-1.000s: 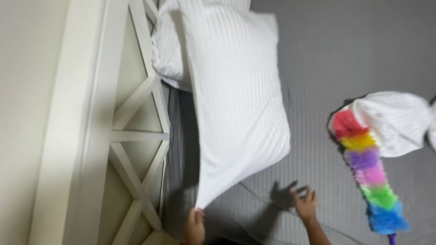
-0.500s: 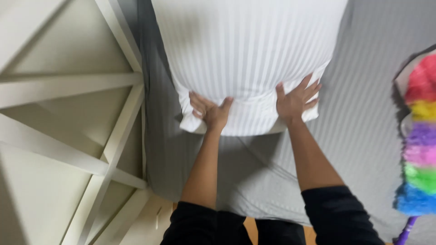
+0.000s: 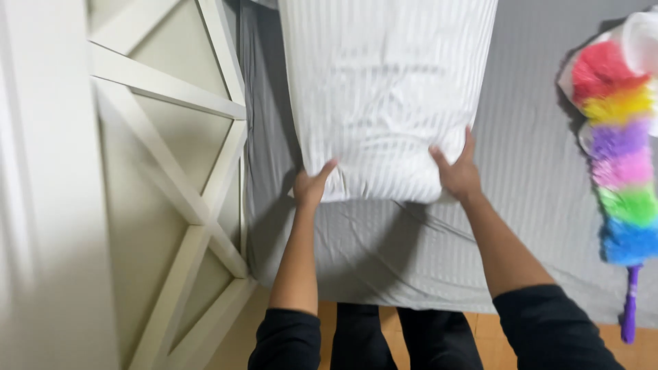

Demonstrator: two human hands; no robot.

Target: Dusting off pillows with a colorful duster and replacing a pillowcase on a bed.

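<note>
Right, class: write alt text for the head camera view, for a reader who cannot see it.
Two bare hands, left hand and right hand, grip the near corners of a white striped pillow on a grey bedsheet. A rainbow duster lies to the right, a white headboard to the left.

A rainbow feather duster (image 3: 620, 147) lies on the grey bed sheet (image 3: 534, 205). A white wooden frame (image 3: 171, 205) with crossed bars stands beside the bed.
</note>
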